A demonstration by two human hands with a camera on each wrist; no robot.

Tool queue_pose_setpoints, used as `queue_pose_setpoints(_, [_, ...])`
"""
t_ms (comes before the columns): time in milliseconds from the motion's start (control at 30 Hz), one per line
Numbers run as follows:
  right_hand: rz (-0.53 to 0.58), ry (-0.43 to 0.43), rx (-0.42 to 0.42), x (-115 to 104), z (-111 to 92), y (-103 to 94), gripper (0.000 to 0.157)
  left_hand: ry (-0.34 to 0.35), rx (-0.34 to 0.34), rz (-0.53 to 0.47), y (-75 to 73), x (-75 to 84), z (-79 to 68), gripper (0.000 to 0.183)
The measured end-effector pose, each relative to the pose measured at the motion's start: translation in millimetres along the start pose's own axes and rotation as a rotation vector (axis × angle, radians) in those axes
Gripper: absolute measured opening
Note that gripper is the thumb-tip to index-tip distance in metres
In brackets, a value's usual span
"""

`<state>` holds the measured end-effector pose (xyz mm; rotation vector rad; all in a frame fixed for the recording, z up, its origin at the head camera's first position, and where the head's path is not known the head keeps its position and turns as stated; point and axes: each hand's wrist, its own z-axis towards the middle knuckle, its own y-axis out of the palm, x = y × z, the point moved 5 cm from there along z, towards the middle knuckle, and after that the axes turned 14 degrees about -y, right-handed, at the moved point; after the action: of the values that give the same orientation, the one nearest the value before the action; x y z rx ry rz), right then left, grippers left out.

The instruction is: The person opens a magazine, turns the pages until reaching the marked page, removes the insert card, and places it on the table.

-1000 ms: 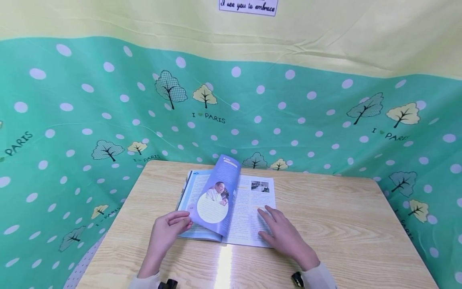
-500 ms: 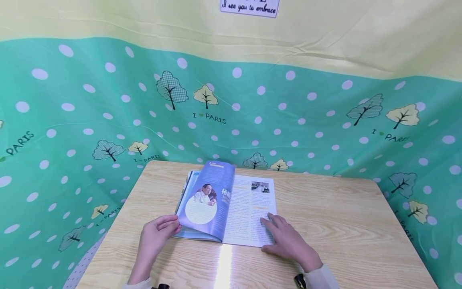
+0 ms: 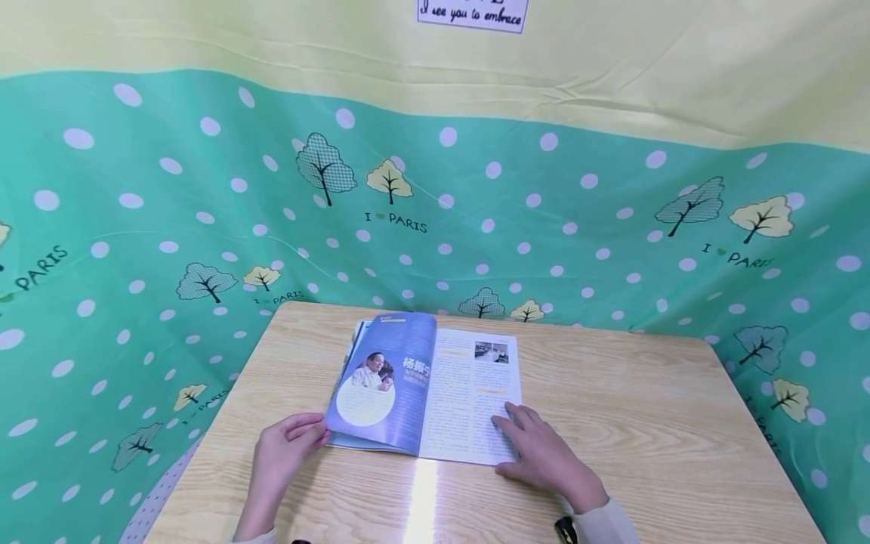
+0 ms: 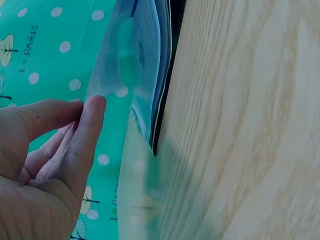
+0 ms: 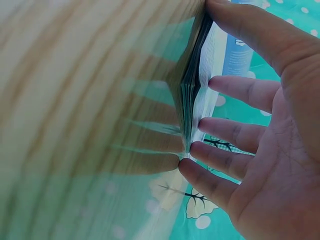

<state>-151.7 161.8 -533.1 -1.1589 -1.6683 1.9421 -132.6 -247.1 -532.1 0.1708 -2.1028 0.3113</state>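
An open magazine [image 3: 469, 408] lies on the table in the head view. Its blue-purple page [image 3: 401, 408], with a portrait photo and a white circle, lies over the left side, its lower left corner slightly raised. My left hand [image 3: 285, 449] pinches that corner between thumb and finger; the left wrist view shows the page [image 4: 107, 75] leaving the fingertips. My right hand [image 3: 544, 453] rests with spread fingers on the right page's lower outer edge. In the right wrist view, its fingertips touch the magazine's page edges [image 5: 192, 95].
The wooden table [image 3: 632, 408] extends to the right of the magazine and in front of it, with a bright light reflection near its front. A green dotted curtain [image 3: 544, 227] with tree prints hangs behind the table and along both sides.
My left hand has moved left and slightly down, bringing the blue-purple page over from near upright to almost flat on the left side. The right hand has slid slightly down the right page's edge.
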Motion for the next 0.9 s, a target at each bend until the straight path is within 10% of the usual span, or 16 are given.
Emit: queue_pose_setpoints(900, [0.13,-0.018,-0.051,10,-6,-2.9,0.062,-0.029,0.029,0.112,-8.5,-11.7,6.4,0.029])
